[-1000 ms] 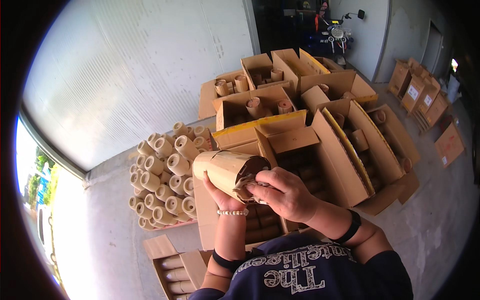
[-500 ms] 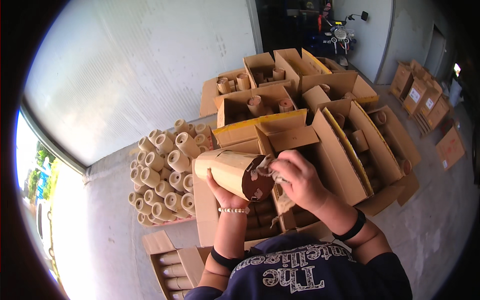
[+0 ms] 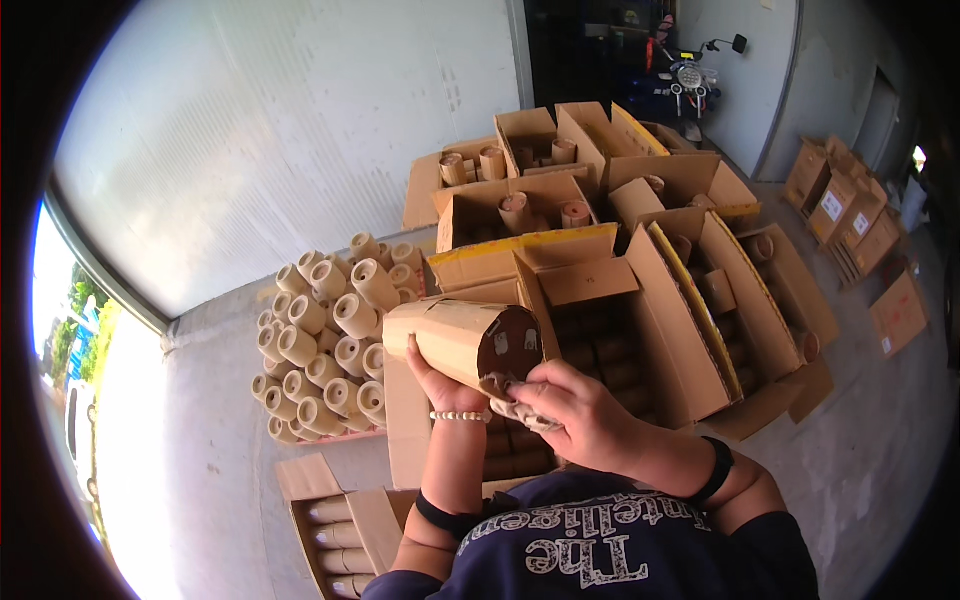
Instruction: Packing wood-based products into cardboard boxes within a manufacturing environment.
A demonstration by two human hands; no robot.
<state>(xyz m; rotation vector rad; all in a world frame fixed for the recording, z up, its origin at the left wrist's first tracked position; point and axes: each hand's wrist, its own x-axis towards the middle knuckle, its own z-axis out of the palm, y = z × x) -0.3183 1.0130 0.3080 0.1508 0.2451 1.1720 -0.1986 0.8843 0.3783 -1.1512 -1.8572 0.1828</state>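
Observation:
A large tapered cylinder with a pale tan, wood-like side [image 3: 440, 330] lies tilted above the boxes. Its flat dark-brown end [image 3: 508, 345] faces right and carries a few light patches. From below and the left, my left hand [image 3: 447, 390] supports it, with the fingers curled against its side. A crumpled beige-grey rag [image 3: 525, 414] is pinched in my right hand [image 3: 585, 410], touching the lower rim of the brown end. Some of the left fingers are hidden beneath the cylinder.
Open cardboard boxes [image 3: 690, 320] holding similar cylinders surround me in front and to the right. At left stands a heap of pale cylindrical pieces with holes [image 3: 320, 340]. A smaller box of cylinders [image 3: 340, 535] is near lower left. Far back is a motorcycle [image 3: 690, 78].
My right hand has moved down and slightly left with the rag, from the upper right rim of the brown end to its lower rim. The left hand still holds the cylinder.

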